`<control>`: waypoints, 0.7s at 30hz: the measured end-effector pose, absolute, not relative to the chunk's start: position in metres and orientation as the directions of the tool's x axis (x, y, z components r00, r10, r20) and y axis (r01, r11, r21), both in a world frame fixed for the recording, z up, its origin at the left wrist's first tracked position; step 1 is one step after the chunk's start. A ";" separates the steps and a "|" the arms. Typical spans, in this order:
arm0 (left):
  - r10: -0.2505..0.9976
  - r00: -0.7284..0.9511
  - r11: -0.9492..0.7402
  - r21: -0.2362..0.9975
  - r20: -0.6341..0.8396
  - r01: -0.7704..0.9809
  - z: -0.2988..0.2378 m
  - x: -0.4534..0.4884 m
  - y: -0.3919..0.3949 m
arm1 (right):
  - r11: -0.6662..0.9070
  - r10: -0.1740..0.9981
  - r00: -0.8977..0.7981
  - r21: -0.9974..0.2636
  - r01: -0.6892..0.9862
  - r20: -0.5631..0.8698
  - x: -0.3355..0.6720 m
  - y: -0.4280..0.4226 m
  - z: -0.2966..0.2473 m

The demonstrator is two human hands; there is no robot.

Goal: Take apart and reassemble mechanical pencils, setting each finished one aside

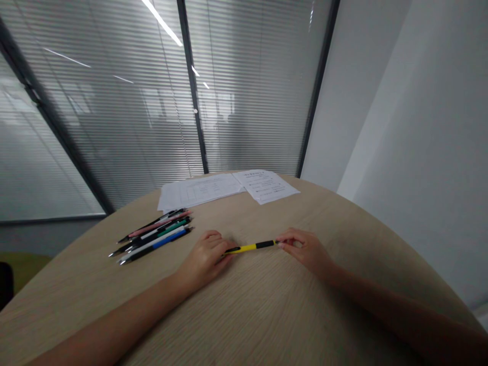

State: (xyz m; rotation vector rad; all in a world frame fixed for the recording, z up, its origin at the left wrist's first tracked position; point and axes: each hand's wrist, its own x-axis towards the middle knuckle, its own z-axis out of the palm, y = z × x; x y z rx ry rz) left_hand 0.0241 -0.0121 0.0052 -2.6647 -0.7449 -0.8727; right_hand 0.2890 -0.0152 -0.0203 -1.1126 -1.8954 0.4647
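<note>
Yellow-and-black pen (249,247): left hand (209,253) clamped on one end, right hand (307,250) apparently pinching other.

Yellow-and-black pen (249,247), pink, green, white, blue and black pens (162,242), brown wood-grained tabletop (274,310), white papers (269,187), grey-striped blinds (251,101)

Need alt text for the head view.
Left hand and right hand hold opposite ends of a yellow-and-black pen at a wood-grain table. Several other pens lie grouped at left, printed sheets near the far edge.
</note>
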 end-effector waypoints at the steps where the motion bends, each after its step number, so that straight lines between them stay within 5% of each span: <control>1: 0.389 0.696 -0.844 -0.068 0.604 0.531 0.005 0.024 -0.012 | 0.535 0.839 -0.229 -0.668 0.518 0.495 0.289 -0.016 -0.020; 13: 0.295 0.729 -0.856 -0.168 0.617 0.489 0.008 0.026 -0.017 | 0.462 0.887 -0.241 -0.762 0.453 0.394 0.288 -0.019 -0.016; 21: 0.235 0.734 -0.846 -0.239 0.637 0.478 0.009 0.026 -0.021 | 0.274 0.955 -0.210 -0.898 0.343 0.211 0.286 -0.019 -0.016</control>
